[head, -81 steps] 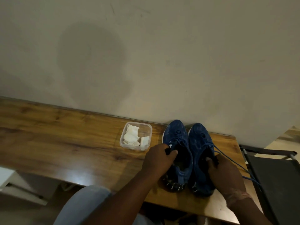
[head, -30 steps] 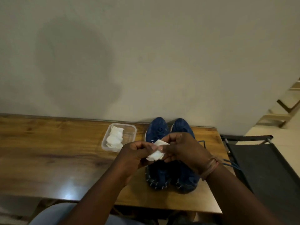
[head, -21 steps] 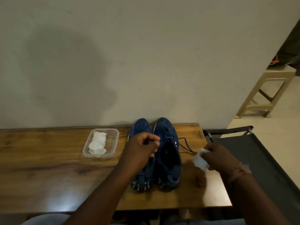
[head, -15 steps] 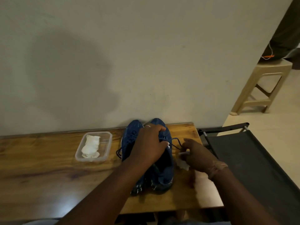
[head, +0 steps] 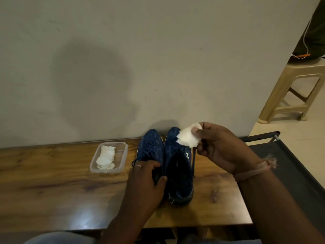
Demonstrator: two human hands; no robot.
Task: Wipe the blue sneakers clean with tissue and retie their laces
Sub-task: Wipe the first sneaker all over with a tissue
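1. I see a wooden table (head: 52, 187), brown with strong grain, its far edge set against a plain off-white wall (head: 158, 59). A glare spot sits on the wood near the front edge, and a broad soft shadow lies on the wall above the table.
2. Two blue sneakers stand side by side at the table's right end, toes at the wall, heels toward me. The left sneaker (head: 149, 147) and right sneaker (head: 177, 166) touch along their inner sides.
3. My left hand (head: 146, 180) grips the left sneaker at its opening, fingers curled over the collar; a ring shows on one finger.
4. My right hand (head: 221, 148) is raised above the right sneaker's toe, thumb and fingers pinching a crumpled white tissue (head: 188, 140). A tan thread band wraps that wrist.
5. A dark lace (head: 194, 161) hangs loose down the right sneaker's outer side.
6. A clear plastic tub (head: 123, 155) sits on the table just left of the sneakers, with more folded tissues (head: 106, 157) inside.
7. Right of the table: a dark fabric seat on a metal frame (head: 290, 164), close by. Beyond it, pale floor and a beige plastic stool (head: 299, 85).
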